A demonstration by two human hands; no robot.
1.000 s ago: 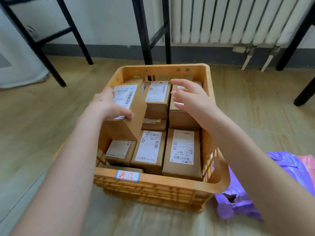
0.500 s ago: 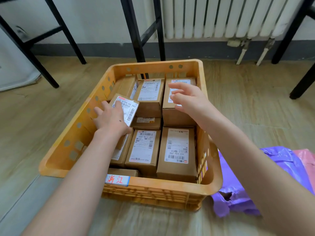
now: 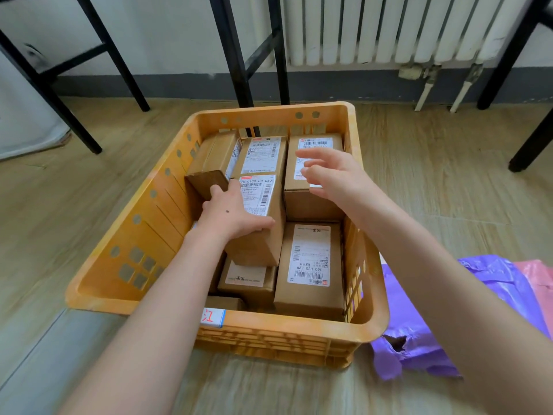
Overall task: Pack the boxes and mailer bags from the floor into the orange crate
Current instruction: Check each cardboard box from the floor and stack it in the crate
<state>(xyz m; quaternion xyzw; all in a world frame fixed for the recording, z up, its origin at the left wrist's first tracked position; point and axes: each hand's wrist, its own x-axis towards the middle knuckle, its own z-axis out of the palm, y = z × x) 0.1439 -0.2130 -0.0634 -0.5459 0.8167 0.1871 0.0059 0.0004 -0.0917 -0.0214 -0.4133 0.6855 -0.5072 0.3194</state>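
Observation:
The orange crate [image 3: 125, 235] stands on the floor, filled with several brown cardboard boxes bearing white labels. My left hand [image 3: 230, 214] grips one labelled box [image 3: 263, 217] in the crate's middle column, resting on top of lower boxes. My right hand [image 3: 332, 172] hovers with fingers spread over the far right box [image 3: 311, 202], holding nothing. A purple mailer bag [image 3: 413, 333] lies on the floor right of the crate, with a pink mailer bag [image 3: 538, 283] beyond it.
Black metal furniture legs [image 3: 236, 55] stand just behind the crate, more legs at far left and far right. A white radiator [image 3: 389, 28] hangs on the back wall. Wooden floor surrounds the crate.
My left hand has carried the labelled box from the crate's left side to the middle column and set it lower onto other boxes. My right hand stayed hovering over the far right box.

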